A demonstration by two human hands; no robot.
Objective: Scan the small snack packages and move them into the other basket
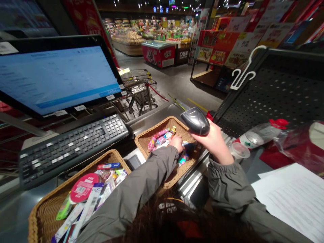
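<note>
My right hand (215, 140) is wrapped around a grey handheld barcode scanner (196, 120), raised above the right side of the far wicker basket (141, 139). Inside that basket, my left hand (177, 143) reaches down among small colourful packets (160, 140), its fingers curled. What it grips, if anything, is hidden; a dark blue item (188, 145) lies right beside the fingers. A nearer wicker basket (37, 216), partly covered by my left sleeve, contains a round red-lidded tub (84, 187), long slim boxes (87, 209) and a green pack (63, 207).
A monitor (60, 74) and black keyboard (76, 145) stand at the left. On the right are printed papers (291, 199), a clear plastic cup (239, 150), a clear container with a red top (263, 133) and a black perforated panel (278, 91) with white hooks (244, 74). Shopping carts (139, 87) stand beyond.
</note>
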